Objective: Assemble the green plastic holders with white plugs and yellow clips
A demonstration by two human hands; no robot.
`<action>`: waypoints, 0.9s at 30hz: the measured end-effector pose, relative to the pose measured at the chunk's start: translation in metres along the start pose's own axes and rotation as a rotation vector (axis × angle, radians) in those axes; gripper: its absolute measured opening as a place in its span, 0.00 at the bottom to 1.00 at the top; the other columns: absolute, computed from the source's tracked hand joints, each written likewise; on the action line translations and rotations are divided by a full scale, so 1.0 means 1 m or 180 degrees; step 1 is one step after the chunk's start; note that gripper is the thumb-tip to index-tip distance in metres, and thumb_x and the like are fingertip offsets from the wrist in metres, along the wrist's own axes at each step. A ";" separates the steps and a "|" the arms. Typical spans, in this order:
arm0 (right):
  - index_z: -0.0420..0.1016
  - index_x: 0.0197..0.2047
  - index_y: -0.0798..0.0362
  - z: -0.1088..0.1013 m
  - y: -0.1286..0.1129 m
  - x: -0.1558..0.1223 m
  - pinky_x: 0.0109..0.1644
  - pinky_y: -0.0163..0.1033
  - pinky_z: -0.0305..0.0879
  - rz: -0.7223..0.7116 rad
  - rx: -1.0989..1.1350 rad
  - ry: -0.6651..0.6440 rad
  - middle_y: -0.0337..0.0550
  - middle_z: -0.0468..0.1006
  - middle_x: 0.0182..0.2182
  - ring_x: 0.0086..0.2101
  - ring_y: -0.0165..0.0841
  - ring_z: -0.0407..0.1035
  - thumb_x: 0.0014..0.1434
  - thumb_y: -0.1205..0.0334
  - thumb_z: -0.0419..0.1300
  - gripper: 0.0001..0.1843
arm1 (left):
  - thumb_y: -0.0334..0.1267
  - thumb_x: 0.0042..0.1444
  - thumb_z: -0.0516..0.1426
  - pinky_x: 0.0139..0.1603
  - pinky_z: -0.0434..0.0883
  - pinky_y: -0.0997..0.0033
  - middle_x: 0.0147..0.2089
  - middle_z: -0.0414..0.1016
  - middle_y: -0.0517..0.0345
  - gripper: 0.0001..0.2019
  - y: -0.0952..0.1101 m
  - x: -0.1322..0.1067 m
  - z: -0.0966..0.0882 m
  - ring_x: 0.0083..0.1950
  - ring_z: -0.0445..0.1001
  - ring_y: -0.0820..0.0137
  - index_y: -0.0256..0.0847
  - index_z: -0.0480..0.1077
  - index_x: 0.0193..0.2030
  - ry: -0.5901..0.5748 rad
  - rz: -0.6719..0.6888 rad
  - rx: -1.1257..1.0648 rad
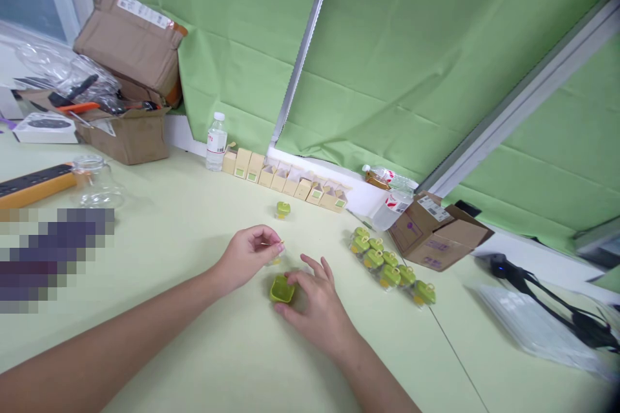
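Note:
My left hand [249, 253] hovers low over the pale green table [194, 335], its fingers pinched on a small thin yellowish piece that I cannot name. My right hand [314, 300] rests on the table just right of it, thumb and forefinger closed on a small green square lid [281, 289] while the other fingers spread out. A single small green-capped container [283, 208] stands a little beyond both hands.
A cluster of several green-capped containers [390, 264] lies to the right, next to an open cardboard box [436, 232]. Small cartons [285, 179] line the back wall between two water bottles [216, 141]. A glass jar [94, 179], boxes and a power strip sit left; plastic bags and cables right.

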State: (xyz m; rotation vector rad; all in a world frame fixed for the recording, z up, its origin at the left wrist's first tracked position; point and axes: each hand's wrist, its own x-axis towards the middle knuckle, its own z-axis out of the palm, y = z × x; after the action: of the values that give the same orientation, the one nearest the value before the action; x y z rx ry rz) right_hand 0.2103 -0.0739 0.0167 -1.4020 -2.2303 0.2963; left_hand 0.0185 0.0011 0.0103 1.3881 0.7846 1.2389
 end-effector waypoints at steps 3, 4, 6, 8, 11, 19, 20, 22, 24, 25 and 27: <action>0.72 0.44 0.46 -0.003 -0.002 -0.001 0.68 0.71 0.37 -0.0103 0.0181 0.0153 0.43 0.80 0.47 0.63 0.53 0.57 0.54 0.55 0.68 0.15 | 0.41 0.53 0.65 0.40 0.73 0.68 0.35 0.76 0.57 0.10 0.004 -0.001 0.001 0.37 0.75 0.69 0.38 0.71 0.33 -0.0005 -0.0039 -0.0061; 0.72 0.45 0.46 -0.003 -0.002 -0.001 0.67 0.69 0.41 -0.0091 0.0309 0.0295 0.44 0.80 0.47 0.63 0.51 0.58 0.57 0.56 0.66 0.13 | 0.41 0.53 0.66 0.40 0.73 0.68 0.34 0.76 0.57 0.11 0.005 -0.001 0.001 0.37 0.75 0.69 0.38 0.71 0.33 0.0000 -0.0055 -0.0081; 0.74 0.42 0.47 -0.005 -0.001 -0.001 0.64 0.63 0.53 0.0045 0.0610 0.0711 0.45 0.81 0.43 0.61 0.47 0.61 0.63 0.59 0.59 0.05 | 0.42 0.53 0.66 0.43 0.73 0.67 0.35 0.77 0.56 0.11 0.008 -0.001 0.000 0.38 0.76 0.68 0.37 0.71 0.33 -0.0040 -0.0158 -0.0190; 0.73 0.34 0.47 -0.005 0.001 0.001 0.60 0.56 0.61 0.0172 0.0856 0.1168 0.44 0.81 0.36 0.56 0.44 0.65 0.65 0.61 0.56 0.08 | 0.42 0.53 0.67 0.47 0.73 0.65 0.36 0.78 0.55 0.12 0.010 -0.002 0.000 0.40 0.77 0.67 0.37 0.71 0.34 -0.0119 -0.0373 -0.0471; 0.67 0.22 0.49 -0.005 0.007 0.004 0.58 0.54 0.62 0.0242 0.0959 0.1597 0.43 0.80 0.34 0.50 0.42 0.69 0.63 0.62 0.58 0.17 | 0.41 0.53 0.67 0.53 0.72 0.62 0.38 0.79 0.54 0.12 0.015 -0.002 -0.001 0.44 0.78 0.65 0.37 0.71 0.35 -0.0285 -0.0717 -0.1141; 0.78 0.46 0.46 0.000 0.008 0.003 0.59 0.51 0.65 0.0385 0.1022 0.1503 0.46 0.78 0.49 0.53 0.41 0.69 0.63 0.64 0.57 0.11 | 0.39 0.58 0.64 0.44 0.71 0.73 0.34 0.74 0.56 0.09 0.024 -0.004 -0.003 0.37 0.74 0.73 0.37 0.70 0.33 -0.0718 -0.1039 -0.1829; 0.77 0.48 0.46 0.000 0.007 0.002 0.59 0.51 0.65 0.0331 0.1017 0.1484 0.46 0.78 0.49 0.53 0.40 0.69 0.62 0.64 0.58 0.11 | 0.39 0.59 0.64 0.42 0.70 0.74 0.34 0.74 0.56 0.09 0.024 -0.005 -0.003 0.37 0.73 0.73 0.37 0.70 0.34 -0.0770 -0.1048 -0.1818; 0.75 0.49 0.47 -0.001 0.003 0.001 0.57 0.50 0.66 0.0227 0.1009 0.1441 0.46 0.78 0.48 0.52 0.40 0.70 0.63 0.65 0.58 0.12 | 0.40 0.59 0.63 0.41 0.69 0.75 0.34 0.72 0.57 0.09 0.024 -0.006 -0.002 0.36 0.73 0.74 0.37 0.71 0.35 -0.0883 -0.1070 -0.1768; 0.75 0.49 0.47 -0.003 -0.002 0.000 0.55 0.49 0.68 0.0113 0.1000 0.1402 0.46 0.78 0.46 0.50 0.40 0.71 0.63 0.65 0.58 0.12 | 0.40 0.59 0.63 0.41 0.69 0.75 0.35 0.71 0.58 0.08 0.024 -0.007 -0.002 0.37 0.73 0.74 0.38 0.72 0.38 -0.1021 -0.1112 -0.1725; 0.75 0.49 0.48 -0.004 -0.004 -0.001 0.54 0.48 0.68 0.0046 0.1001 0.1388 0.46 0.78 0.45 0.49 0.39 0.71 0.63 0.65 0.58 0.12 | 0.40 0.59 0.63 0.42 0.69 0.74 0.36 0.70 0.59 0.08 0.025 -0.008 -0.001 0.37 0.73 0.74 0.39 0.72 0.41 -0.1108 -0.1148 -0.1717; 0.75 0.48 0.48 -0.006 -0.009 -0.002 0.52 0.47 0.69 -0.0102 0.1012 0.1384 0.45 0.78 0.43 0.46 0.39 0.72 0.63 0.66 0.58 0.11 | 0.39 0.59 0.64 0.42 0.69 0.73 0.38 0.69 0.60 0.10 0.026 -0.009 0.000 0.37 0.73 0.74 0.41 0.73 0.46 -0.1285 -0.1240 -0.1748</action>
State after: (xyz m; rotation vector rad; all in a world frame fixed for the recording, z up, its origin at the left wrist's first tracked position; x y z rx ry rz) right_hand 0.2068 -0.0801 0.0252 -1.1326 -1.7611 0.2878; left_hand 0.0116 -0.0133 0.0326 0.9297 0.3649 0.7530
